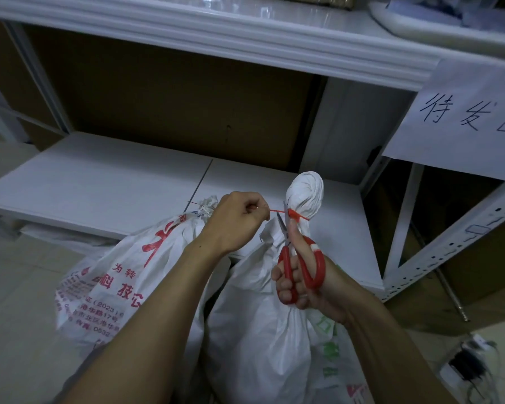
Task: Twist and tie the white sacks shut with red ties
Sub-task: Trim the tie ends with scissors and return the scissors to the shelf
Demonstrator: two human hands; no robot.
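A white sack (260,330) stands in front of me, its neck twisted into a bulb (305,191) and bound by a red tie (295,215). My left hand (236,220) pinches the tie's free end and holds it taut to the left. My right hand (301,284) grips red-handled scissors (292,258), whose open blades straddle the tie close to the neck. To the left stands a second white sack (123,281) with red print, its top (206,207) bunched behind my left hand.
A low white shelf board (99,185) lies behind the sacks, under a white metal rack (216,27). A paper sign (461,118) hangs at the right. Cardboard boxes (478,258) fill the right rack, and cables (470,365) lie on the tiled floor.
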